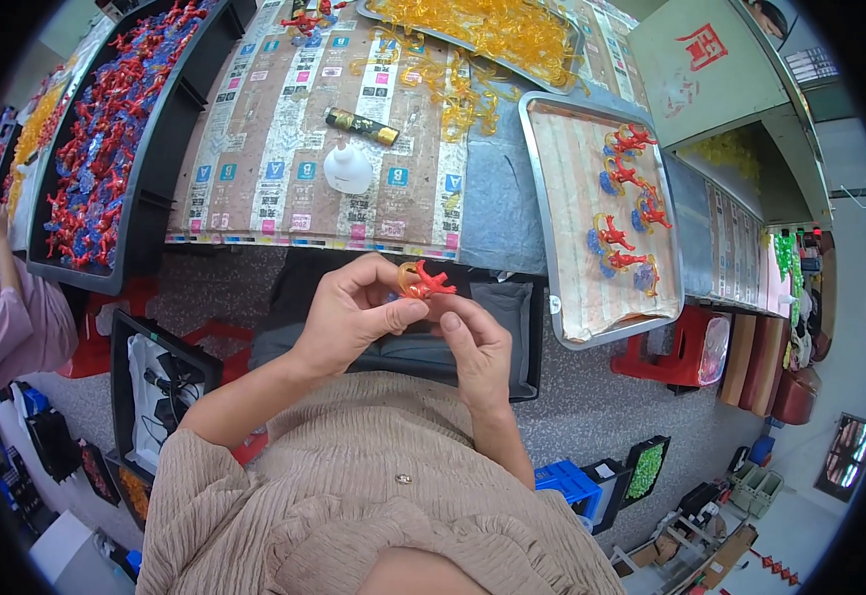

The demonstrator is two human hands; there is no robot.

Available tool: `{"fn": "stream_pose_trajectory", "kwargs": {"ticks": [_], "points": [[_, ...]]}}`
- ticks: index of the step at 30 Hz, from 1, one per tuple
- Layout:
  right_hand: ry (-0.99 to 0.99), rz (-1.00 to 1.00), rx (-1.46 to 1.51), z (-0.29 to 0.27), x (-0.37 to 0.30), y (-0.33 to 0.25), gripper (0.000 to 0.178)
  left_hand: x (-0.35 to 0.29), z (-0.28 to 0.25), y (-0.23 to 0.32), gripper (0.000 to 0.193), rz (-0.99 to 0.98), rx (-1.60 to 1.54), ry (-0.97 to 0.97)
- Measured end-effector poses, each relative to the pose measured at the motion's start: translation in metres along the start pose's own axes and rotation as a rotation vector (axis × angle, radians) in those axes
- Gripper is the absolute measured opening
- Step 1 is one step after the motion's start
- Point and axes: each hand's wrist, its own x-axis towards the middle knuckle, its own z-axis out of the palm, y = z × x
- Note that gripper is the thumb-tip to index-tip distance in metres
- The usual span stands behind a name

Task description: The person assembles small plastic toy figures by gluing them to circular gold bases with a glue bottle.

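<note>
Figurine (433,283) pinched in left hand (349,312), left of metal tray (564,198).
White bottle (348,171) and black bin (161,164) stand farther left; fingers (396,315) hide figurine's base; right hand's (478,357) grip unclear.

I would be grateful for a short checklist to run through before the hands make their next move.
1. Red figure held by the left hand: ok, pinched between thumb and fingers.
2. Right hand touching the figure: cannot tell; its fingers are close beside it.
3. Figures within the rim of the right-hand metal tray: ok, grouped toward its right side.
4. Yellow pieces all inside their tray: not ok, some lie on the table.
5. White bottle closed: cannot tell, its tip is too small to judge.
6. Black bin stocked: ok, heaped with red and blue pieces.
</note>
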Motion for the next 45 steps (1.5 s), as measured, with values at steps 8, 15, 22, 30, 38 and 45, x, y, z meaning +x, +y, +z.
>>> {"fn": "stream_pose_trajectory", "kwargs": {"ticks": [8, 15, 22, 30, 38, 45], "points": [[0.096, -0.2, -0.151, 0.002, -0.004, -0.009, 0.009, -0.008, 0.0, 0.001, 0.019, -0.394, -0.388, -0.079], [0.1, -0.132, -0.115, -0.004, -0.006, -0.012, 0.008, -0.01, 0.005, -0.004, 0.017, -0.491, -0.562, -0.127], [0.088, -0.202, -0.149, -0.002, -0.004, -0.007, 0.01, -0.015, 0.008, -0.008, 0.018, -0.491, -0.561, -0.068], [0.073, -0.123, -0.051, -0.003, -0.001, -0.007, 0.011, -0.016, 0.013, -0.012, 0.019, -0.565, -0.756, -0.025], [0.087, -0.252, -0.292, 0.001, -0.005, -0.017, 0.009, -0.017, 0.008, -0.006, 0.018, -0.39, -0.59, -0.083], [0.083, -0.244, -0.325, 0.004, -0.006, -0.018, 0.009, -0.021, 0.008, -0.001, 0.025, -0.235, -0.318, -0.056]]}}
